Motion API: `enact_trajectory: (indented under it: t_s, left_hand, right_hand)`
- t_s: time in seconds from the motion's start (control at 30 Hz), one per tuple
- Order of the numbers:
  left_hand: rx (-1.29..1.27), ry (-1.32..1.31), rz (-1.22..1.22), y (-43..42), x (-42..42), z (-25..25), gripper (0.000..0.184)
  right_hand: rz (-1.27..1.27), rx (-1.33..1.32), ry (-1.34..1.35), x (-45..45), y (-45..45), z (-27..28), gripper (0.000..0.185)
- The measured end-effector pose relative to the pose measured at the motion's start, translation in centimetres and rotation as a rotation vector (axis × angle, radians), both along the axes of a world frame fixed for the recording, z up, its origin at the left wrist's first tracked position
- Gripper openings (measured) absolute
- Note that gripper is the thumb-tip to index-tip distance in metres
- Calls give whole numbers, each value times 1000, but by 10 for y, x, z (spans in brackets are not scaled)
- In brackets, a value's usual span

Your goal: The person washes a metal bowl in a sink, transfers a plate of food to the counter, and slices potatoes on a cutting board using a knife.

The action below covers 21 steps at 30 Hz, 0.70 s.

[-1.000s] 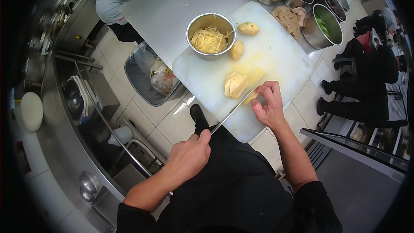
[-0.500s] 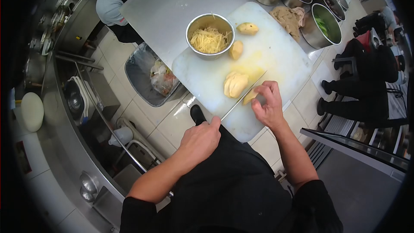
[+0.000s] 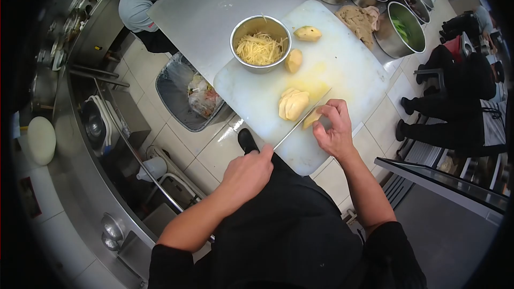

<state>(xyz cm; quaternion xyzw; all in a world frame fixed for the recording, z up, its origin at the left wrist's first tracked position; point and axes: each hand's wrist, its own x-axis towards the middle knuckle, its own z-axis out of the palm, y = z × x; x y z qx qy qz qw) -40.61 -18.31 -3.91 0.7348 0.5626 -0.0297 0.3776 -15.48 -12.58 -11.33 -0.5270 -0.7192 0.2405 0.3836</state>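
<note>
My left hand [image 3: 247,174] is closed round the handle of a knife [image 3: 301,121], whose blade slants up and away over the white cutting board [image 3: 353,83]. Curled fingers of my right hand [image 3: 335,130] pinch a potato piece [image 3: 311,118] against the board, right beside the blade. On the blade's other side lies a fanned pile of potato slices [image 3: 293,104]. Farther up sit two peeled potatoes, one [image 3: 294,60] near a steel bowl [image 3: 234,43] and another [image 3: 307,33] behind it. Thin potato shreds [image 3: 261,49] partly fill that bowl.
A crumpled cloth [image 3: 357,21] lies by the board's far right edge, near a steel pot [image 3: 388,43] and several food containers. A lined bin [image 3: 182,112] stands on the floor to the left. One person [image 3: 136,13] is across the table; others stand at right.
The view has shifted very slightly. My hands, the knife and the potato pieces keep almost the same places.
</note>
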Motion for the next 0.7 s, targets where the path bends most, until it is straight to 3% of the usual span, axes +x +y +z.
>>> enact_trajectory:
  t_s: [0.3,0.7]
  left_hand:
    - [-16,52,1,-21,-22,42,16]
    - [-55,53,-16,19,14,7,14]
  right_hand:
    - [-5,15,11,0,0,0,32]
    - [-16,14,-11,-1,-1,0,32]
